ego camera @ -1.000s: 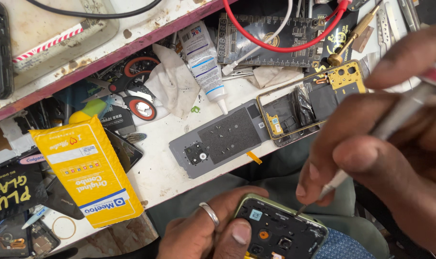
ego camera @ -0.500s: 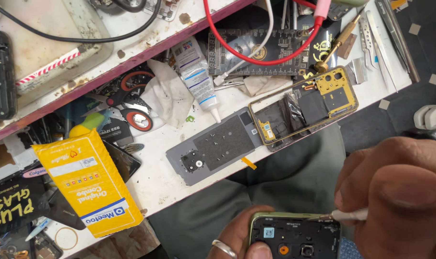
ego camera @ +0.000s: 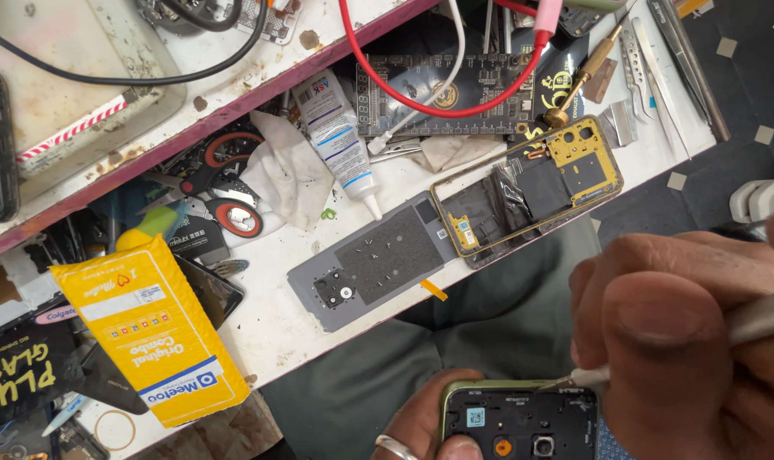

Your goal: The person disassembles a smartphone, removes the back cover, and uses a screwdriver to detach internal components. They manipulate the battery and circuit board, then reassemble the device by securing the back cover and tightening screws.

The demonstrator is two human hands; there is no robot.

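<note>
Head view is looking down on a cluttered white counter (ego camera: 267, 332), with the person's lap showing past its near edge. Largest on it, a yellow padded packet (ego camera: 148, 328) is lying at the near left corner, tilted, partly covering dark packaging. A black circuit board (ego camera: 442, 94) is sitting toward the far edge under a looping red cable (ego camera: 455, 111). Near the right end of the near edge, a gold-rimmed phone frame (ego camera: 527, 196) is lying open side up, and just beside it a grey back cover (ego camera: 374, 264) is lying inner face up, apparently set aside so their insides stay reachable. A white glue tube (ego camera: 336, 140) is pointing its nozzle at the cover, and red-handled scissors (ego camera: 221, 183) are resting by a crumpled cloth (ego camera: 289, 175).

Off the counter, over the lap, the right hand (ego camera: 685, 341) is clenching a thin metal tool (ego camera: 574, 379), its fine tip touching the top edge of an opened phone (ego camera: 519, 422). The left hand (ego camera: 425, 426), wearing a ring, is gripping that phone from below, seemingly steadying it close to the body for fine work.
</note>
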